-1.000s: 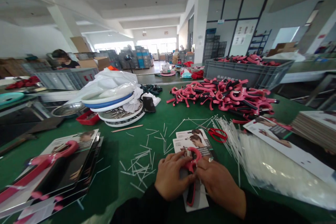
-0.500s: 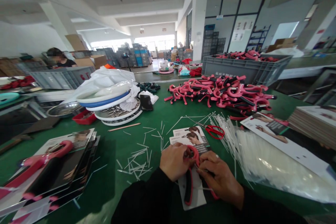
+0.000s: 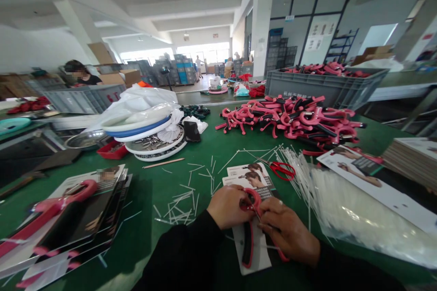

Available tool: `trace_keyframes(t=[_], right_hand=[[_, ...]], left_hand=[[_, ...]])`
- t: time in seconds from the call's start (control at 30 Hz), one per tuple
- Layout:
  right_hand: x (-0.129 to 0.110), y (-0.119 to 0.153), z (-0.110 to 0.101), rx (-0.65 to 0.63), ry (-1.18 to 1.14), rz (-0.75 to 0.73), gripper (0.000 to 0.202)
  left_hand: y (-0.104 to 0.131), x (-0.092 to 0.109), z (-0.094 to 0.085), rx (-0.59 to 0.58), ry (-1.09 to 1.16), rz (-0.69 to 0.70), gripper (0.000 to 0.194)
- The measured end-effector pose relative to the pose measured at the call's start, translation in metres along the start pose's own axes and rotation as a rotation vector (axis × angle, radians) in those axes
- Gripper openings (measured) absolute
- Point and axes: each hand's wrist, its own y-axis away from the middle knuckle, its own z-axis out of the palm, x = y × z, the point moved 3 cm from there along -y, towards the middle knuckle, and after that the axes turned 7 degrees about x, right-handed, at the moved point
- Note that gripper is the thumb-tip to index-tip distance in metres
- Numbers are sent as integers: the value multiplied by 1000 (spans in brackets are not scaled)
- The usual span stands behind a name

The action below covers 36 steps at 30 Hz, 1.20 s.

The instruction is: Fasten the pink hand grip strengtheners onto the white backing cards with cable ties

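Observation:
A pink and black hand grip strengthener point(image 3: 247, 248) lies on a printed backing card point(image 3: 260, 259) close in front of me. My left hand point(image 3: 227, 207) is closed around the pink coiled end. From the other side, my right hand point(image 3: 290, 232) pinches a thin white cable tie point(image 3: 273, 247) at the pink loop; its fingers hide part of the tie and one handle. More printed cards point(image 3: 253, 178) lie just beyond my hands. Red-handled scissors point(image 3: 282, 170) rest to their right, beside a fan of loose cable ties point(image 3: 297, 168).
Cut tie ends point(image 3: 180, 209) litter the green table point(image 3: 143, 218). Carded grip strengtheners point(image 3: 68, 218) stack at left. A pile of loose grip strengtheners point(image 3: 290, 120) lies ahead, before a grey crate point(image 3: 324, 88). Bagged ties point(image 3: 362, 218) lie right. A person point(image 3: 82, 75) sits far left.
The whole view has shifted slightly. My hands keep their hold on the grip strengthener, with the right fingers moved a little at the pink loop.

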Motion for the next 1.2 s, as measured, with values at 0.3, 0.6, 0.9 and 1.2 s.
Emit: trace_keyframes(t=[0.3, 0.6, 0.9, 1.2], right_hand=[[-13, -11, -8, -337, 161, -3, 13], [-25, -14, -29, -509, 141, -93, 33], [-25, -15, -20, -532, 149, -264, 21], [-4, 12, -8, -107, -36, 261, 24]], left_hand=[[-5, -14, -1, 19, 90, 6, 30], [88, -27, -17, 129, 408, -346, 24], [102, -4, 16, 59, 719, -425, 19], [88, 9, 26, 277, 699, -301, 12]])
